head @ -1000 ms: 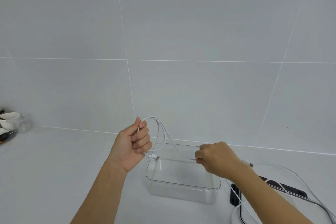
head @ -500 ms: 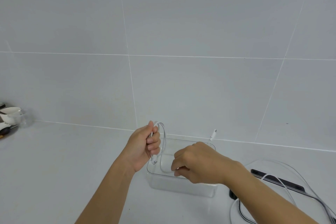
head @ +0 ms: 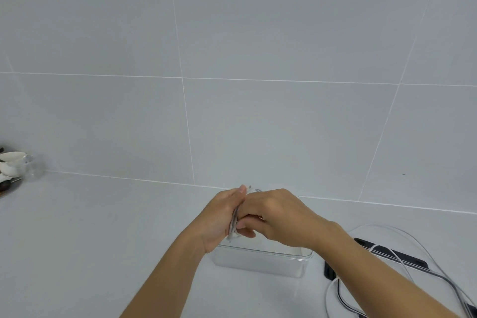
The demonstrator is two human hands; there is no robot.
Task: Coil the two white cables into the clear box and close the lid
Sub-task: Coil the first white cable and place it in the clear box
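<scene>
both hands meet just above the clear box (head: 260, 262), which sits on the white counter (head: 90, 240) close to the tiled wall (head: 258, 111). the left hand (head: 219, 217) has its fingers curled round a coiled white cable (head: 233, 223), thumb pointing up over the top of the bundle. the right hand (head: 280, 217) presses in from the other side, knuckles up, its fingers curled onto the same coil so that the loops are squeezed flat between the two hands. the lower end of the coil hangs just over the box's near left corner; i cannot tell whether it touches the rim. the box is open at the top.

right of the box, a second white cable (head: 327, 299) lies loose on the counter in wide loops, partly draped over a dark flat piece (head: 397, 258) there. far to the left of the box, at the frame edge, some white dishes (head: 10, 162) stand by the wall.
</scene>
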